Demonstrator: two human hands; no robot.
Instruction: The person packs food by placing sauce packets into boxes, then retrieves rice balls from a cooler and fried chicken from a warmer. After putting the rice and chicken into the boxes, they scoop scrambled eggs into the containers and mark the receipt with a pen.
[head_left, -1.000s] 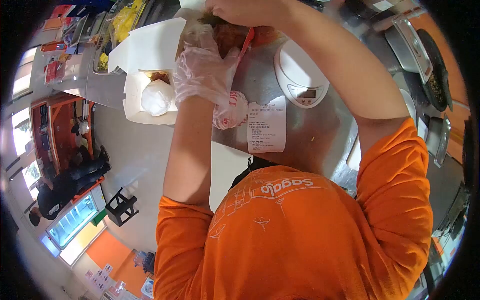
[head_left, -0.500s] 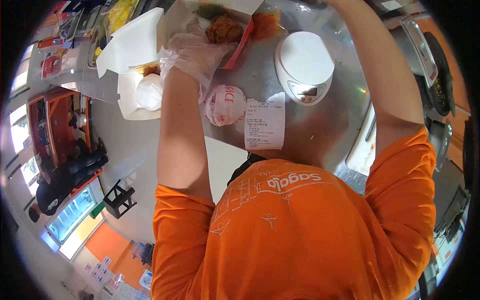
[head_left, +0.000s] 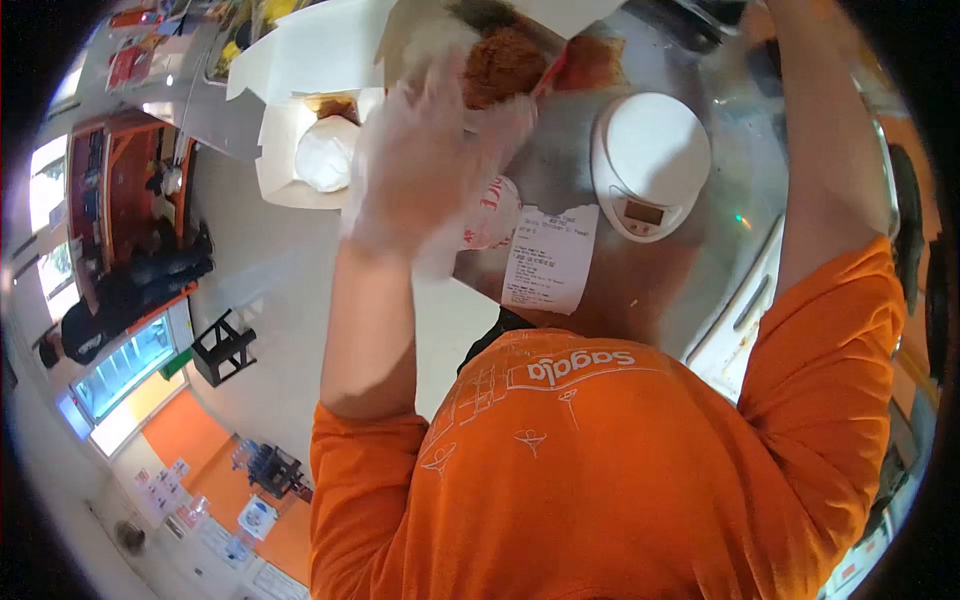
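My left hand point(head_left: 415, 165), in a clear plastic glove, is blurred with its fingers apart. It holds nothing I can see. It is above the paper-wrapped rice pack point(head_left: 495, 215), partly covering it, and in front of an open cardboard food box point(head_left: 560, 12). Inside that box lie a brown fried piece of food point(head_left: 505, 65) and something dark green point(head_left: 482, 13). Left of the hand is a smaller open white box point(head_left: 275, 180) with a round white wrapped bundle point(head_left: 327, 155). My right forearm point(head_left: 835, 130) reaches past the top edge, so the right hand is out of sight.
A printed receipt point(head_left: 550, 260) lies by the rice pack. To its right stands a white kitchen scale point(head_left: 655, 150). A flat orange-red packet point(head_left: 595, 62) is beside the food box. Far left, a person in dark clothes point(head_left: 140, 290) is near a black stool point(head_left: 222, 348).
My left hand has come out of the food box towards me, and its fingers have spread. The view has shifted a little, with the counter items appearing further right. My right forearm stays raised.
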